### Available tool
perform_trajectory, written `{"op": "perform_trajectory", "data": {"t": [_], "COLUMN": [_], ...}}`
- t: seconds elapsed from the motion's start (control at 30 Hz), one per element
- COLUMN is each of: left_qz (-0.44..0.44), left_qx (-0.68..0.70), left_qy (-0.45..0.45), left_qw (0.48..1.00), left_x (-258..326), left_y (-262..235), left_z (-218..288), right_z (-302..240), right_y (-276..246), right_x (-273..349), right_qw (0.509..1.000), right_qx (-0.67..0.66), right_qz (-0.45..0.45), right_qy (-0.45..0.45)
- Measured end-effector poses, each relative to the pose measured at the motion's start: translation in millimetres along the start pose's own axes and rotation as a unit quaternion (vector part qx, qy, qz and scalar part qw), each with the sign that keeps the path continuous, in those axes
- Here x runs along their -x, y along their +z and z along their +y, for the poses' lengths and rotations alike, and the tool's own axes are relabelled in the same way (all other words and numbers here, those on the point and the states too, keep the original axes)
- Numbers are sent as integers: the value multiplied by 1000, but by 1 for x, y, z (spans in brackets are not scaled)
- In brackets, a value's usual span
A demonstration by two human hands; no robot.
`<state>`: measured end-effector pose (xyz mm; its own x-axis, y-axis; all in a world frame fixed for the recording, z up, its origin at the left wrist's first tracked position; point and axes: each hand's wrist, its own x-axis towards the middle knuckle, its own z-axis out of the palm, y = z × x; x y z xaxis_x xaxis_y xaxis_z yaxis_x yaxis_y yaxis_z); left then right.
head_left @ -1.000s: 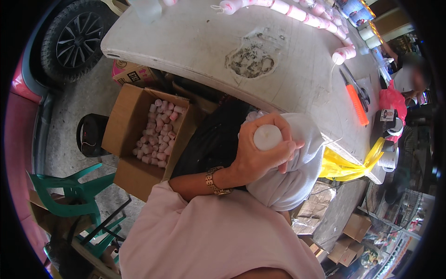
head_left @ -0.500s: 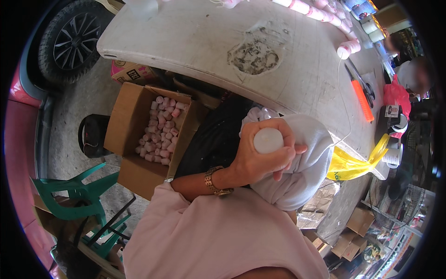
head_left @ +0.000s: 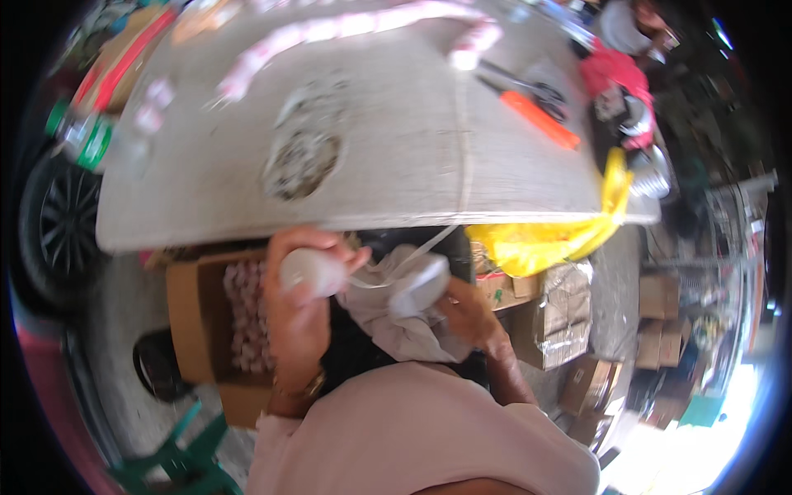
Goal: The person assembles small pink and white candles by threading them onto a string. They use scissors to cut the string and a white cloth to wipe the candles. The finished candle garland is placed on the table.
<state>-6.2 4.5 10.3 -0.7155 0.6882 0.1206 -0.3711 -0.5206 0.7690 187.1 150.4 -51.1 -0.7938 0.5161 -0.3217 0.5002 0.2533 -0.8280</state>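
hands grip white bottle (head_left: 307, 271) and cloth (head_left: 388, 318) (below table (head_left: 379, 157)).

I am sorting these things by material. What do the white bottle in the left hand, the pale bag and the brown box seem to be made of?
The white bottle in the left hand looks like smooth plastic with a soft sheen, though blur leaves it open. The pale bag held by the right hand seems thin cloth or film: it creases and hangs limp. The brown box looks like matte cardboard, with folded flaps.

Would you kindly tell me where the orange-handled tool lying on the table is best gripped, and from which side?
Grip the orange-handled tool around the middle of its long, straight orange handle, coming down from above: it lies flat on the table, with bare surface along both of its long sides.
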Motion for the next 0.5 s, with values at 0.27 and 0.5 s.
{"op": "perform_trajectory", "data": {"t": [0.27, 0.5], "left_qz": [-19, -67], "left_qx": [-51, -135], "left_qy": [-32, -3], "left_qw": [998, 989], "left_x": [3, 6], "left_y": [-3, 13], "left_z": [-2, -7], "right_z": [-43, -52], "right_y": [-96, -194], "right_x": [-2, -129], "right_qw": [918, 707], "right_qx": [176, 519], "right_qz": [319, 402], "right_qy": [-159, -264]}}
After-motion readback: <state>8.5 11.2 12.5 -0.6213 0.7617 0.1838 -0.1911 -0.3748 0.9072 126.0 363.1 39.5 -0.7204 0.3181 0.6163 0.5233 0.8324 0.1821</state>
